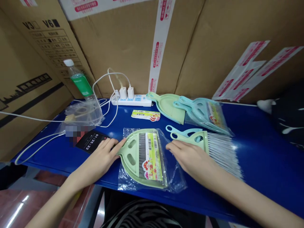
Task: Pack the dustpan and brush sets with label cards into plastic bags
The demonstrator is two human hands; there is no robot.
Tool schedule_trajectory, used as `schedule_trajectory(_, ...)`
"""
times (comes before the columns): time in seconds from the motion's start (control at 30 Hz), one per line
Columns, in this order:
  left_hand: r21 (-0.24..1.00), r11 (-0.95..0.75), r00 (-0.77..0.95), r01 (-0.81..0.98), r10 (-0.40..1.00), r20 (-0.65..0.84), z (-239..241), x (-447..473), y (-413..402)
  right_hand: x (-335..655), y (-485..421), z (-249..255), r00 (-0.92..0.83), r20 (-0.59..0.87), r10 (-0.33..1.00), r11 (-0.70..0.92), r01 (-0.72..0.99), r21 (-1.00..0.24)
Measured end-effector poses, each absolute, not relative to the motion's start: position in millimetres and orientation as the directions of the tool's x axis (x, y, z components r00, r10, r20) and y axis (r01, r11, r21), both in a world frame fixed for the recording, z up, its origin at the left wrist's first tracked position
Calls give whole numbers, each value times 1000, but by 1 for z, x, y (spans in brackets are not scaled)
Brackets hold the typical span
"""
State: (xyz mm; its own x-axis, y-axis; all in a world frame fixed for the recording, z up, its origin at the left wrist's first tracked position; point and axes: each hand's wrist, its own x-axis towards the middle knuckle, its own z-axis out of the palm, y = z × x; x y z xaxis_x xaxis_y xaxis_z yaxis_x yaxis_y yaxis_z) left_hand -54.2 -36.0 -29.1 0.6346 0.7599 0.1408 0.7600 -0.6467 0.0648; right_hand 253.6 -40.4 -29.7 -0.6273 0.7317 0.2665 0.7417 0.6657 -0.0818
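A light green dustpan [129, 163] lies in front of me, partly inside a clear plastic bag [177, 180]. A brush [142, 152] with grey bristles and a yellow-green label card [153, 155] rest on it. My left hand [104, 158] grips the dustpan's handle end at its left. At the bag's right side, my right hand [184, 152] is closed with its fingertips pinched on the film; the exact grip is partly hidden. Just beyond the right hand are a green brush [201, 142] and a blue brush [184, 130], with pale bristles fanned to the right.
Behind lie a loose green dustpan [169, 106], a bagged blue set [204, 112] and a label card [145, 115]. A power strip [140, 100] with white cables, a bottle [82, 82], a phone [91, 142] and crumpled plastic [83, 112] are at left. Cardboard [128, 47] walls the blue table [266, 158].
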Motion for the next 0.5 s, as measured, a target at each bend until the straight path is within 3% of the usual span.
schedule_trajectory(0.13,92,-652,638,753,757,140,-31,-55,-36,262,-35,-41,-538,222,813,582,755,-301)
schedule_trajectory(0.3,108,-647,633,754,761,144,-29,-53,-36,254,-33,-31,-501,110,858,487,729,-481)
schedule_trajectory(0.5,112,-633,621,766,774,128,-30,-54,-37,242,-30,-28,-464,96,881,441,727,-527)
